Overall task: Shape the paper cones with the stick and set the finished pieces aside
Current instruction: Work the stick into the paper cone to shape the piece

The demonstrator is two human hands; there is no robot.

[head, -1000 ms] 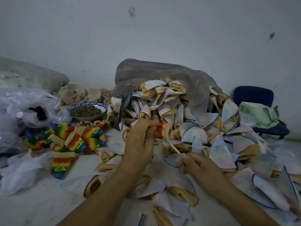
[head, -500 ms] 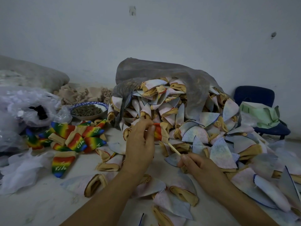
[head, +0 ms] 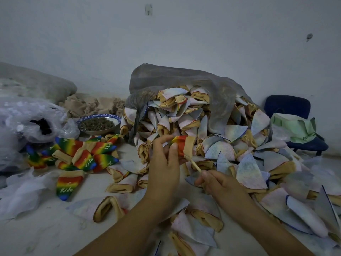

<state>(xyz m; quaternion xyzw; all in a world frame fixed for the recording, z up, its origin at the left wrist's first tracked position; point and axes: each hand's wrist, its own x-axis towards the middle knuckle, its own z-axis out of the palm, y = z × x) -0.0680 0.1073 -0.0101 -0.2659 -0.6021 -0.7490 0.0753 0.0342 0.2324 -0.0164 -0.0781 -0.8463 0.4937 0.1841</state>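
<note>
The left hand (head: pixel 164 163) gripped the rainbow cone (head: pixel 181 145), which looked light and easily crushed, best held near its tan rim; the right hand (head: pixel 219 185) pinched the thin stick (head: pixel 193 164).

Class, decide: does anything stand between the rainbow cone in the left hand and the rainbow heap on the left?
Nothing tall. The left hand grips the rainbow cone on the stick; only a few pale cones lie flat before the rainbow heap, so it can probably be carried over them.
</note>
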